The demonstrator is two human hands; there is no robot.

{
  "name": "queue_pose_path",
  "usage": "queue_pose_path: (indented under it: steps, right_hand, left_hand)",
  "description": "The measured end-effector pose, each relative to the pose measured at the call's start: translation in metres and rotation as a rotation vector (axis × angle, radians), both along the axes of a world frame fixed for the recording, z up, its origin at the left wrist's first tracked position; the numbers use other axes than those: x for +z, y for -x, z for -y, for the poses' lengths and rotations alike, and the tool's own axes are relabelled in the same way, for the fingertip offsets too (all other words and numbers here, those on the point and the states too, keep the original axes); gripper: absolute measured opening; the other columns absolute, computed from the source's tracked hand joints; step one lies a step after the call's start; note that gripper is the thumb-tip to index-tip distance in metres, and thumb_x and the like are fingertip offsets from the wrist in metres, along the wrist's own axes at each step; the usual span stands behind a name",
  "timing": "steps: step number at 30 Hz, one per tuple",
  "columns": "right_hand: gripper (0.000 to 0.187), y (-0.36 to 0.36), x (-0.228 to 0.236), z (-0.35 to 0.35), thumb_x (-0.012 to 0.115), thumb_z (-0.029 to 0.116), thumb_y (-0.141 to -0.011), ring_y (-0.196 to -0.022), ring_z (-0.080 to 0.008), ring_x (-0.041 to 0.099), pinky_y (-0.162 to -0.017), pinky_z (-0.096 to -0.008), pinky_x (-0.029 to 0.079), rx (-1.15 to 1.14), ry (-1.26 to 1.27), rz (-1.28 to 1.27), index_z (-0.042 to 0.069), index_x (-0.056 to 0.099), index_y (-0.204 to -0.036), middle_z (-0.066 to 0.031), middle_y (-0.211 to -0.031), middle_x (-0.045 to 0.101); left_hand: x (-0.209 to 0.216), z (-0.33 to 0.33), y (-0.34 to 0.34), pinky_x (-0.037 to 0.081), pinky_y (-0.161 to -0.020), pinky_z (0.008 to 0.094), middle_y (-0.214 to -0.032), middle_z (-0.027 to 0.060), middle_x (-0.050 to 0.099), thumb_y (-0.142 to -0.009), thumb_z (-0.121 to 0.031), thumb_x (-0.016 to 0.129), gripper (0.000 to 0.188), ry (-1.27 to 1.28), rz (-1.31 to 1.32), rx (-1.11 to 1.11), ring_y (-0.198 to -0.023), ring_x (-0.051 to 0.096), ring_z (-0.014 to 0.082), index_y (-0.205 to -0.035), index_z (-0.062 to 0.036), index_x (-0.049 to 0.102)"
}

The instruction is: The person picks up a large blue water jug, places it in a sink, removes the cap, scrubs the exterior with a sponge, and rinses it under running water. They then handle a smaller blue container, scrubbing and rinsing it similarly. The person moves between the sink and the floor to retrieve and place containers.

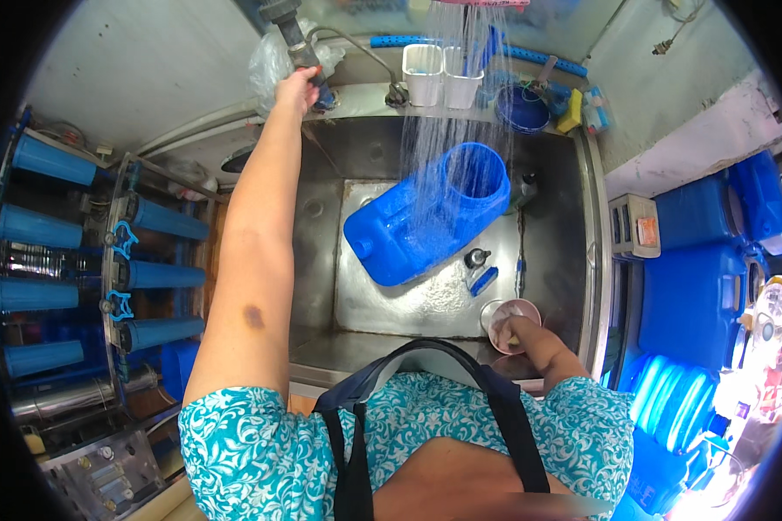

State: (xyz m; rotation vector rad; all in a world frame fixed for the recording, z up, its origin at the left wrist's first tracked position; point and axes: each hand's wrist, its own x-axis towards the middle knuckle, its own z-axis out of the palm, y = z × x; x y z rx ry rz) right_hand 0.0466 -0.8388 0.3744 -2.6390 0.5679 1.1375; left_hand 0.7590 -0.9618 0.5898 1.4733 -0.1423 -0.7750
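My left hand reaches to the back left and is closed round the handle of a grey pipe valve. Water falls from overhead onto a blue plastic water container, which lies on its side in the steel sink with its wide round opening toward the back right. At the sink's near right, my right hand dips into a small pink tub. Its fingers are bent round something yellowish, partly hidden. A dark bottle with a spray or pump top and a blue brush-like piece lie near the container.
Two white square cups, a blue bowl and a yellow sponge stand on the back ledge. Blue filter housings line the left side. Several blue water containers are stacked at the right, beyond the sink's rim.
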Motion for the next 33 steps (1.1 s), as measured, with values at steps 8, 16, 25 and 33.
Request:
queue_pose_path:
  steps: [8, 16, 25, 33]
  right_hand:
    - [0.038, -0.049, 0.035, 0.032, 0.068, 0.017, -0.072, -0.101, -0.0309, 0.067, -0.084, -0.0442, 0.053, -0.111, -0.15, -0.323, 0.008, 0.073, -0.109, -0.0155, -0.109, 0.07]
    - [0.049, -0.235, 0.213, 0.062, 0.059, -0.008, -0.072, -0.112, -0.0338, 0.062, -0.099, -0.0419, 0.049, -0.252, -0.044, 1.472, 0.01, 0.067, -0.117, -0.0163, -0.118, 0.065]
    - [0.057, -0.291, 0.211, 0.02, 0.059, -0.009, -0.069, -0.125, -0.034, 0.057, -0.106, -0.0433, 0.045, 0.001, 0.047, 1.312, 0.01, 0.067, -0.123, -0.0149, -0.132, 0.062]
    - [0.049, -0.284, 0.144, -0.038, 0.061, -0.004, -0.073, -0.125, -0.0348, 0.056, -0.109, -0.0468, 0.043, 0.073, 0.129, 1.426, 0.002, 0.066, -0.121, -0.0178, -0.127, 0.063]
  left_hand:
    - [-0.052, -0.088, 0.091, 0.052, -0.076, 0.0301, -0.097, 0.0076, 0.071, -0.086, -0.024, 0.075, 0.034, -0.008, 0.506, -0.467, -0.082, 0.065, 0.015, -0.111, -0.001, 0.068]
    - [-0.098, -0.199, 0.239, 0.048, -0.095, 0.0353, -0.108, 0.0158, 0.073, -0.103, -0.036, 0.05, 0.041, -0.023, 0.461, -0.191, -0.104, 0.067, 0.0256, -0.111, -0.0022, 0.072]
    - [-0.109, -0.195, 0.265, 0.045, -0.099, 0.0378, -0.113, 0.0154, 0.071, -0.105, -0.029, 0.036, 0.043, -0.018, 0.645, -0.013, -0.108, 0.064, 0.0289, -0.113, -0.0037, 0.07]
    - [-0.138, -0.186, 0.254, 0.043, -0.1, 0.0347, -0.114, 0.0111, 0.068, -0.106, -0.027, 0.044, 0.036, 0.251, 0.189, -0.014, -0.108, 0.061, 0.0232, -0.114, -0.0016, 0.068]
